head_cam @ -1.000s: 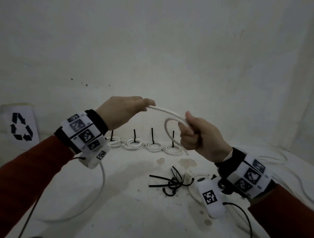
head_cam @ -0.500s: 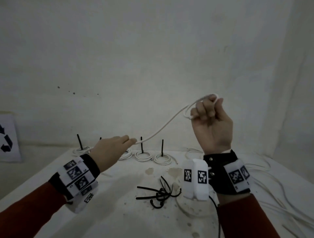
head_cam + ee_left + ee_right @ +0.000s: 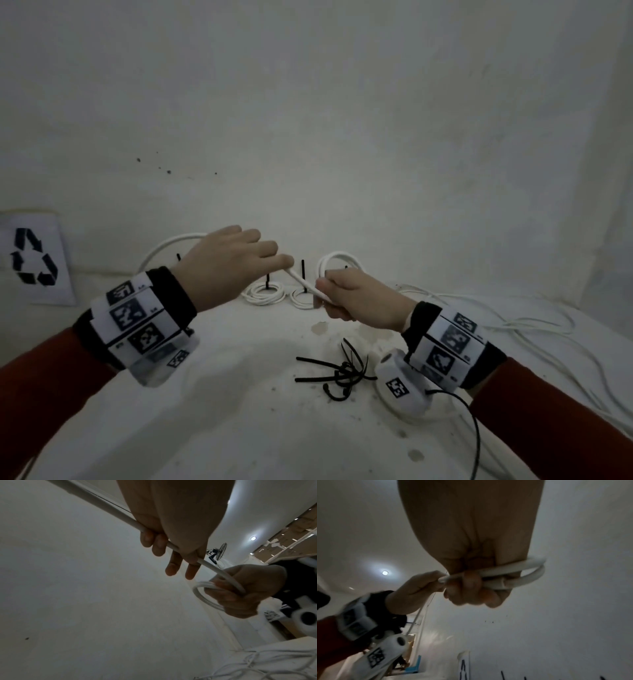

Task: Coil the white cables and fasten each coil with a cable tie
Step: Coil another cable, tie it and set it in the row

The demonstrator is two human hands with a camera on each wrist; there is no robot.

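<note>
My right hand (image 3: 337, 293) grips a small coil of white cable (image 3: 337, 260) above the table; the loops (image 3: 527, 573) stick out past its fingers. My left hand (image 3: 239, 263) holds the same cable's free run (image 3: 106, 511) between thumb and curled fingers, close to the right hand. A short stretch of cable (image 3: 303, 282) spans between the two hands. Behind the left hand the cable arcs away (image 3: 164, 246) to the left. Black cable ties (image 3: 337, 370) lie in a heap on the table below the right wrist.
Tied white coils (image 3: 265, 294) with upright black ties stand in a row at the back by the wall. Loose white cables (image 3: 534, 325) sprawl over the table's right side. A recycling sign (image 3: 32, 257) leans at the left. The white table (image 3: 222, 428) is stained.
The right hand came down from head height to just above the table. The left hand rose and closed in on it, so the cable between them is now short.
</note>
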